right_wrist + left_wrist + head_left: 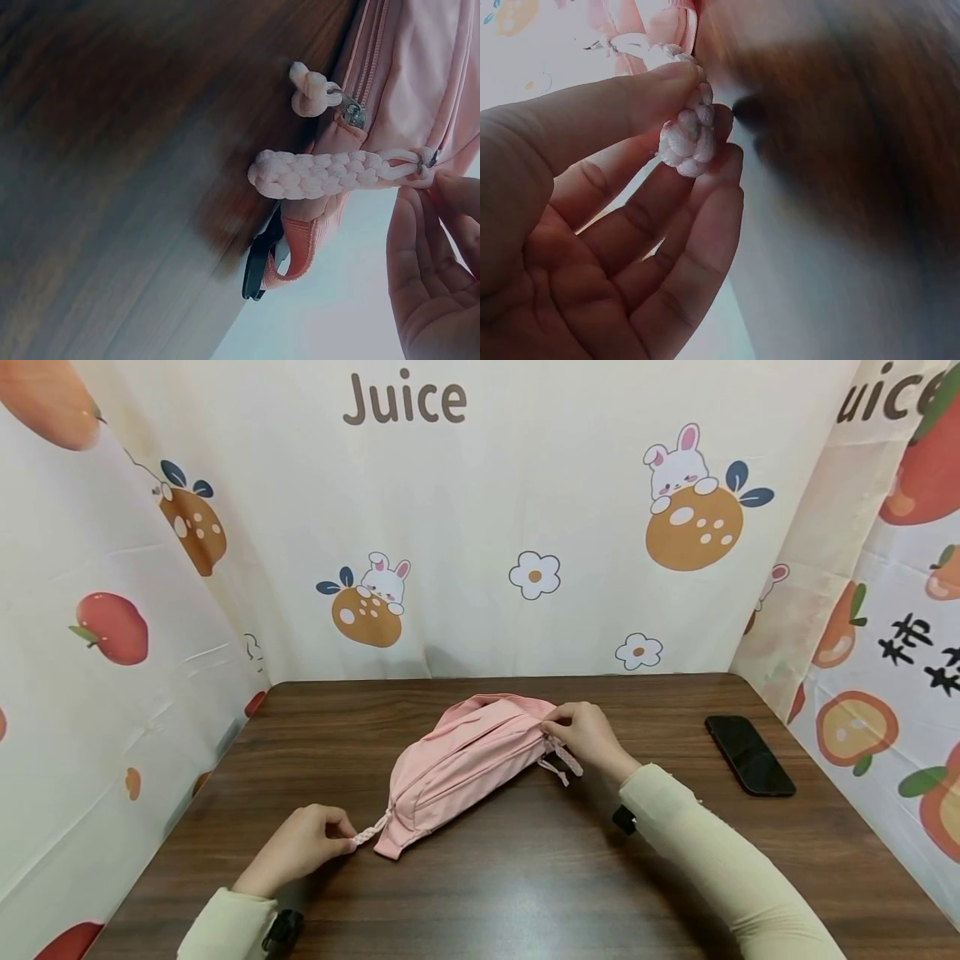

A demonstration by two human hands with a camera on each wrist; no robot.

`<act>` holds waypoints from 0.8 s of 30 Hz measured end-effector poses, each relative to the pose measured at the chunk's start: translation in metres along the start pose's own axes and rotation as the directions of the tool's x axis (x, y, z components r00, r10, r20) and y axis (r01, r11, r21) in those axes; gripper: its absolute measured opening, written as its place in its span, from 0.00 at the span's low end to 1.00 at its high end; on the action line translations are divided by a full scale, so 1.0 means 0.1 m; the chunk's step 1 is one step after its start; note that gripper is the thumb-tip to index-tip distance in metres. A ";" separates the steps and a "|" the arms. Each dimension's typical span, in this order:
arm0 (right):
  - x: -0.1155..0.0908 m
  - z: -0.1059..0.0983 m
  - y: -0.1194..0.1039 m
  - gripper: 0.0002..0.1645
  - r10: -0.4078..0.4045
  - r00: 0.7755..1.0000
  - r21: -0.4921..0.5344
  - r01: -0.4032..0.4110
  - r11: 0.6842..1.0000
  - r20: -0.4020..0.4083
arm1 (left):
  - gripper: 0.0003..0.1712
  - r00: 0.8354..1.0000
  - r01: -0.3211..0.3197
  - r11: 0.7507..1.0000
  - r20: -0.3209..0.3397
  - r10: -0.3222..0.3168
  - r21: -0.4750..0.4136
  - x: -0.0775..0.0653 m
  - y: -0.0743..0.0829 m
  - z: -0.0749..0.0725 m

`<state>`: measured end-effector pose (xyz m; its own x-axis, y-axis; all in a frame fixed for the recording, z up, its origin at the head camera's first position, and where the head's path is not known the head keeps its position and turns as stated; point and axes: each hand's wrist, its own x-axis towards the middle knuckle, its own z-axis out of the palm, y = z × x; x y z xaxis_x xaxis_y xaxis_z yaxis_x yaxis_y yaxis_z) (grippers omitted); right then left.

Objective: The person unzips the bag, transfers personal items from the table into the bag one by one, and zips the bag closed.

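A pink waist bag (465,764) lies slantwise on the table, its right end farther back. At its near left end, my left hand (300,843) pinches a pale braided zipper pull (686,142) between thumb and fingers, drawn out from the bag. At the far right end, my right hand (592,739) pinches the bag's fabric beside the zipper. Another braided pull (322,174) hangs below those fingers, unheld. In the right wrist view, a short knotted cord pull (309,94) and a black buckle (259,262) on a pink strap also show. The bag's inside is hidden.
A black phone (750,756) lies on the right side of the dark wooden table (525,893). Printed curtains (480,510) stand behind the table and along both sides.
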<state>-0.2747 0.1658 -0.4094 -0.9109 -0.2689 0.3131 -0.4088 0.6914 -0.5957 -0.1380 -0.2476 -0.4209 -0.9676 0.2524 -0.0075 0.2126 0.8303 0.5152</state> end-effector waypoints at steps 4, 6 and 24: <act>0.00 0.00 -0.01 0.05 -0.002 1.000 0.009 0.002 1.000 0.006 | 0.08 1.000 -0.010 1.000 0.010 0.011 -0.023 0.03 0.01 0.03; 0.00 0.00 -0.01 0.05 -0.004 1.000 0.012 0.004 1.000 0.010 | 0.08 1.000 -0.013 1.000 0.016 0.013 -0.028 0.05 0.01 0.05; 0.01 0.01 0.01 0.03 -0.025 0.999 0.044 0.023 0.999 0.036 | 0.05 0.975 -0.098 0.995 -0.205 0.092 -0.017 0.47 0.42 -0.07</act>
<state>-0.2756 0.1655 -0.4100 -0.9019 -0.3096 0.3013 -0.4320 0.6548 -0.6202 -0.1758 -0.2045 -0.3939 -0.9512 0.2209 0.2155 0.3038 0.7928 0.5283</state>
